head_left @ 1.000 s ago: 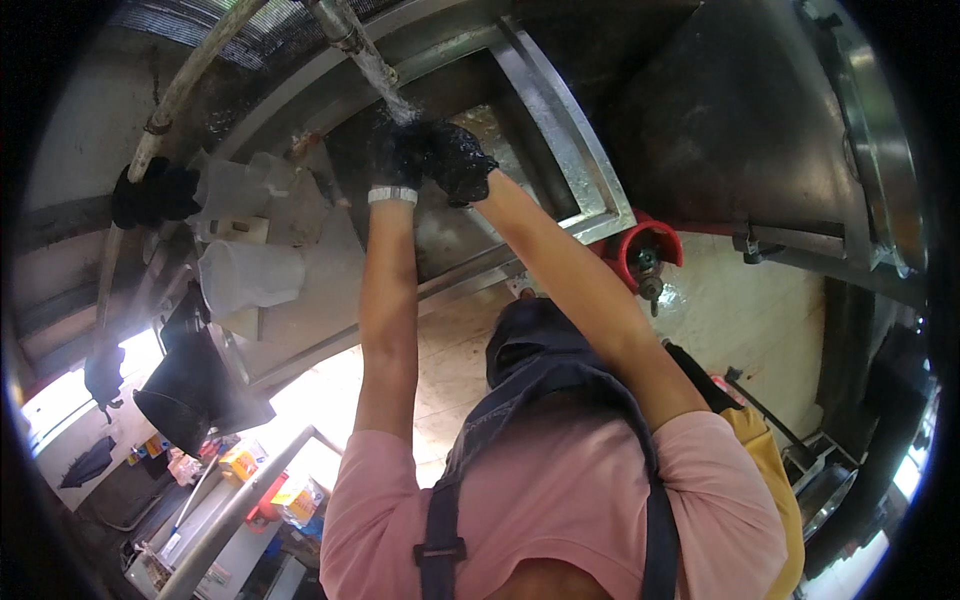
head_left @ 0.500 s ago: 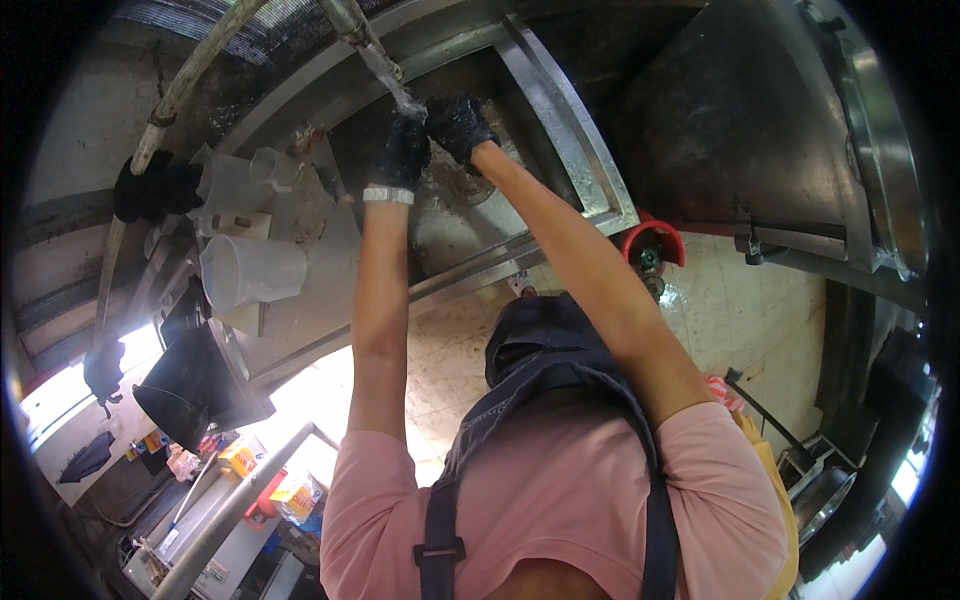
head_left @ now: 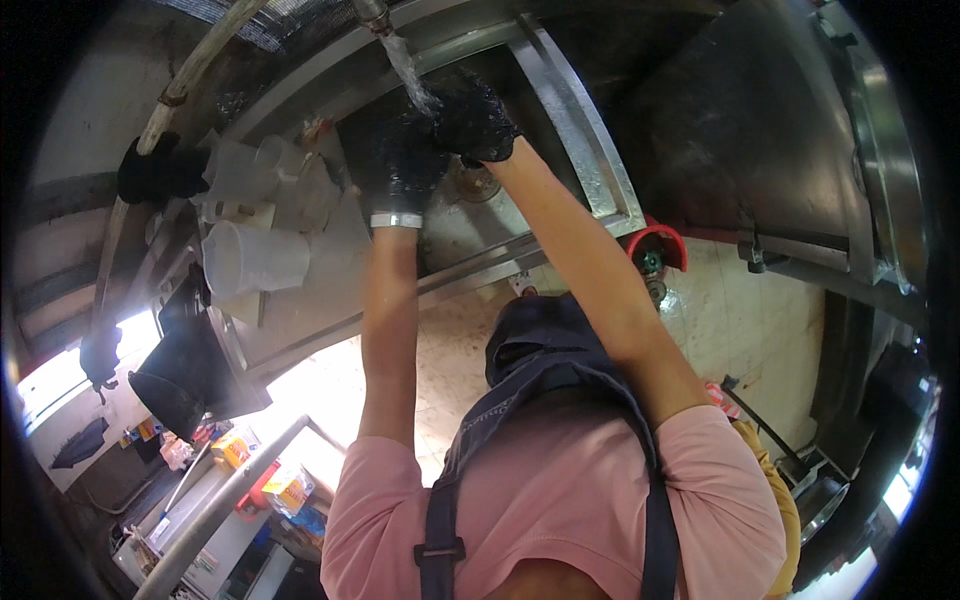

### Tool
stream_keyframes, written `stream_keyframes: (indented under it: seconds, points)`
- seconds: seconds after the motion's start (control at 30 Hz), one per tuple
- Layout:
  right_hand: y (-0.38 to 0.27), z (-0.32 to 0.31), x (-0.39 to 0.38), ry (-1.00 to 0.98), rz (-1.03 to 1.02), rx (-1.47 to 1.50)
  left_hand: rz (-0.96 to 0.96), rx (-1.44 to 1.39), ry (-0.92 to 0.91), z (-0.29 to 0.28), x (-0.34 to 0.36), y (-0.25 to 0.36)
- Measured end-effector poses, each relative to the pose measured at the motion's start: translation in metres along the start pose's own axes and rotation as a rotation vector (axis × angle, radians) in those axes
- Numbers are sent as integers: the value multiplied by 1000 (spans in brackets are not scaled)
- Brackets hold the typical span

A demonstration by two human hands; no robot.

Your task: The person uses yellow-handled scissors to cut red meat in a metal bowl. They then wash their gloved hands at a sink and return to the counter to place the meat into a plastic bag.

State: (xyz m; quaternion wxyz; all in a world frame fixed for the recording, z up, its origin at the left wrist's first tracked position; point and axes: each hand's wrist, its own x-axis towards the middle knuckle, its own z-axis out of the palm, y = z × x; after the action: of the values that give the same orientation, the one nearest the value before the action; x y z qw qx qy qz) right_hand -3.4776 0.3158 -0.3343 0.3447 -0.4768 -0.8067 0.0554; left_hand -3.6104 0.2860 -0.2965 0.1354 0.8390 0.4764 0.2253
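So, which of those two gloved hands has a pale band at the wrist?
The left hand: a pale band crosses its wrist where the black glove ends. The right hand, by the running water, shows no such band.

Within the sink (head_left: 582, 122), the left hand (head_left: 402, 168) and right hand (head_left: 474, 122) merge darkly; fingers indistinct, any grip undeterminable. Beyond the sink, the water pipe (head_left: 372, 12) is cut off by the upper edge.
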Motion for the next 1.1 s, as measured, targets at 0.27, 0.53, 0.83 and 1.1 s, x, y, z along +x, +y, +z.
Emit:
stream_keyframes:
  seconds: [0.27, 0.53, 0.83, 1.1]
  points:
    - [-17, 41, -18, 286, 286, 1072, -293, -1333, 203, 67, 2, -32]
    - [-29, -2, -10, -48, 911, 1585, -243, -188, -58, 21, 23, -21]
    - [-24, 6, 21, -249, 541, 226, 81, -41, -290, 58, 12, -108]
    - [-8, -32, -5, -286, 452, 43, -594, -1533, -145, 51, 19, -87]
